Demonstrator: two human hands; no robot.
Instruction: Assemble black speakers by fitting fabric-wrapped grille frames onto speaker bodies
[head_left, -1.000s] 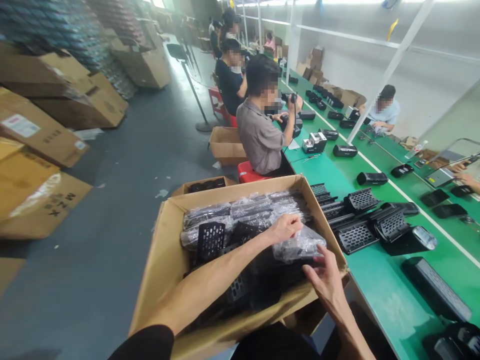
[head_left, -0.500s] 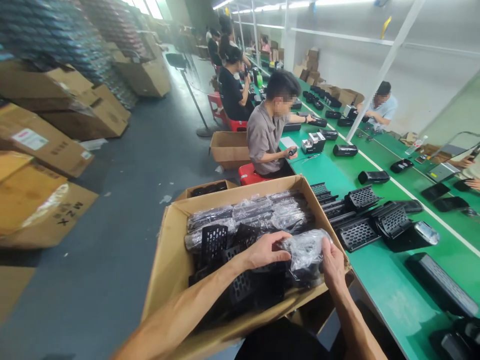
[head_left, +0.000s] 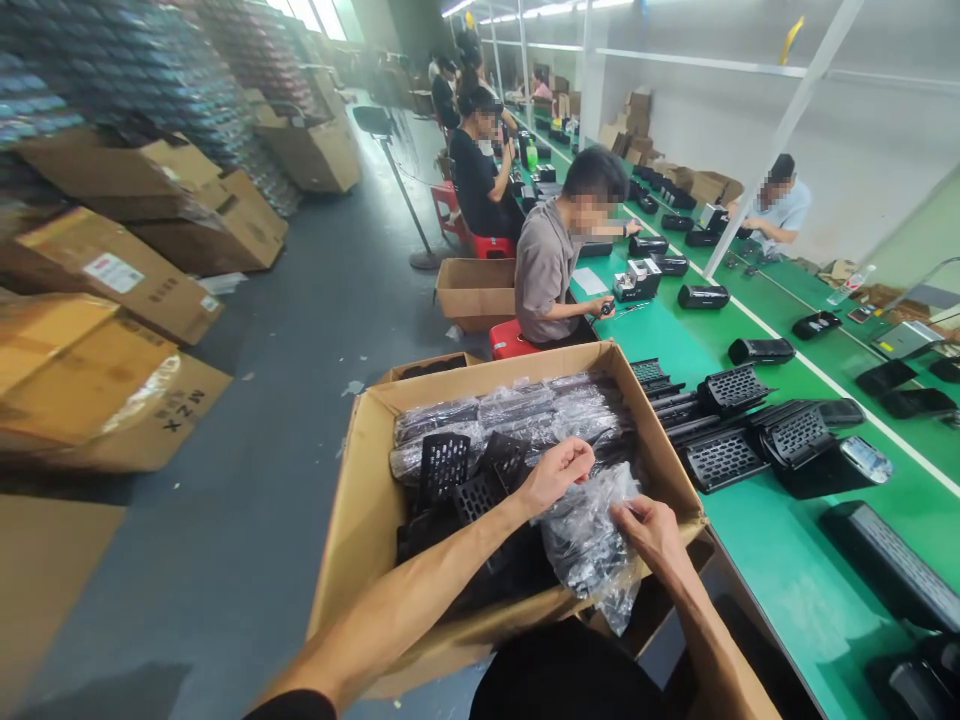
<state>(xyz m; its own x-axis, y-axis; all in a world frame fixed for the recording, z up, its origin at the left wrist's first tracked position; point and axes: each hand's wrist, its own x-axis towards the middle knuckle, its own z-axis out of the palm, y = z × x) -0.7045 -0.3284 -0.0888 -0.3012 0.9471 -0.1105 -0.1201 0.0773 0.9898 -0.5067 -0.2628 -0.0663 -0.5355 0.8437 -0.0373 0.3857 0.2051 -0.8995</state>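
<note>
A crumpled clear plastic wrap [head_left: 585,545] lies spread over the near right part of an open cardboard box [head_left: 352,500] and hangs over its front edge. My right hand [head_left: 651,532] pinches the wrap on its right side. My left hand [head_left: 556,477] is closed in a pinch at the wrap's upper edge, though its fingertips are partly hidden. Left of the wrap, loose black perforated covers [head_left: 444,465] are piled in the box. Behind them lie rows of plastic-wrapped black parts [head_left: 510,408].
To the right, a green workbench [head_left: 795,580] carries black perforated covers [head_left: 724,460] and black speaker-like housings [head_left: 892,560]. A co-worker [head_left: 551,260] sits just beyond the box on a red stool [head_left: 510,338]. Cardboard cartons [head_left: 112,385] stand on the floor at left.
The wrap now spreads lower and hangs over the box's front edge. My left hand has risen slightly and its fingers have closed; my right hand has moved slightly down. The view has shifted left.
</note>
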